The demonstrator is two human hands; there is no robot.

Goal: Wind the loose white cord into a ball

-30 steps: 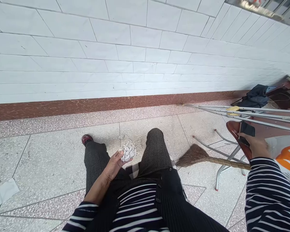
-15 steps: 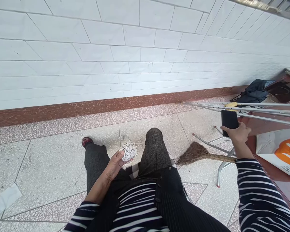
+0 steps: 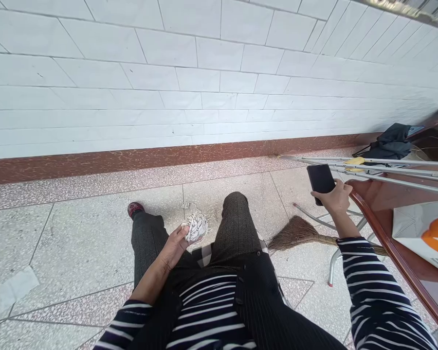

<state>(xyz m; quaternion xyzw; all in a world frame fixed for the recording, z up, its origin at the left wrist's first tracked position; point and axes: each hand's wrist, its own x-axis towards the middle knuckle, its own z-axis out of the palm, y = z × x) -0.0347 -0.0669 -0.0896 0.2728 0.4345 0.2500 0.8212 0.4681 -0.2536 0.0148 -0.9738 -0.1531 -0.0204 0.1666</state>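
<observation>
My left hand [image 3: 175,244] is closed around a ball of white string [image 3: 197,227] with dark flecks, held above my lap between my knees. A loose end of the string sticks out at the top. Out to the right, my right hand [image 3: 335,196] grips a black smartphone [image 3: 320,181] by its lower edge, the dark face turned up. The phone is in the air, left of a reddish-brown table [image 3: 372,209].
A straw broom [image 3: 295,232] lies low beside my right knee, near metal legs [image 3: 332,267]. Metal crutches [image 3: 397,169] with a yellow pad cross the table. A white bag with orange print [image 3: 409,221] rests there; a dark cloth bag [image 3: 390,143] lies behind. Paper [image 3: 16,288] lies on the floor.
My right hand has moved left with the phone, away from over the table's edge. My left hand still holds the string ball, and the view has shifted slightly.
</observation>
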